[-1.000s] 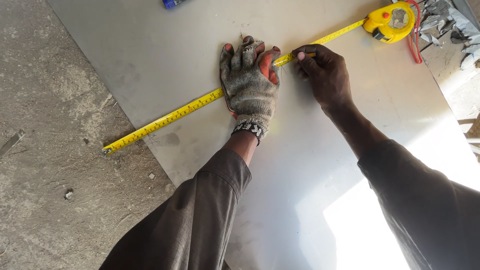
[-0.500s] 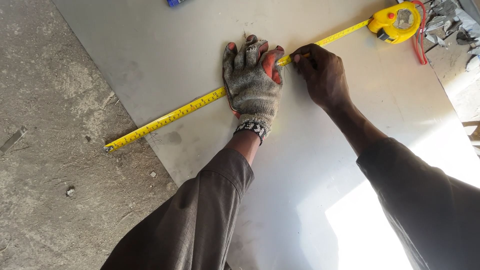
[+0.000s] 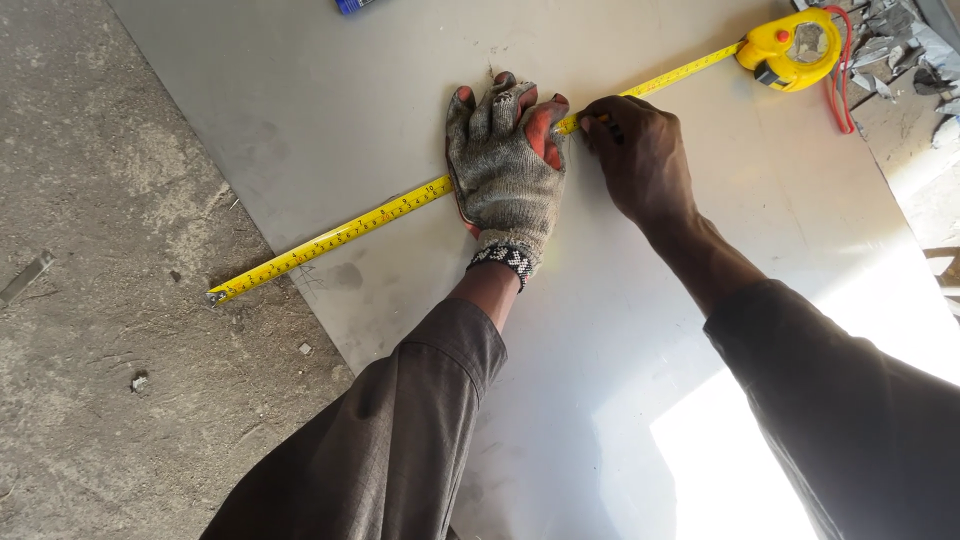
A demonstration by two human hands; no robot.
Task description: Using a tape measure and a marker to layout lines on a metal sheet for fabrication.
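Head view, looking down. A grey metal sheet (image 3: 620,330) lay flat on the concrete floor (image 3: 110,260) and filled most of the field; its near-left edge ran diagonally, with bare floor beyond it to the left of the hands. Dark sleeves (image 3: 400,440) covered both forearms.

A yellow tape (image 3: 350,228) was stretched across the sheet. Its long axis ran diagonally, from the hooked end at the sheet's left edge, down and left of the left hand, up to the yellow case (image 3: 795,45), which rested on the sheet up and to the right of the right hand. The blade passed under the left hand and re-emerged between the two hands.

The left hand (image 3: 505,165), in a worn grey knit glove with red fingertips, lay palm down, fingers spread flat, pressing the tape against the sheet; it gripped nothing. The right hand (image 3: 640,155), bare, sat just to the right of the left, nearly touching it, with fingertips pinched together at the blade's edge. Whether they held a small marker could not be told. The right hand was the nearer to the case, the left the nearer to the hook.

A red cord (image 3: 848,80) looped beside the case, with grey scraps (image 3: 900,50) beyond it. A small blue object (image 3: 352,5) was cut off by the frame edge, up and left of the left hand.
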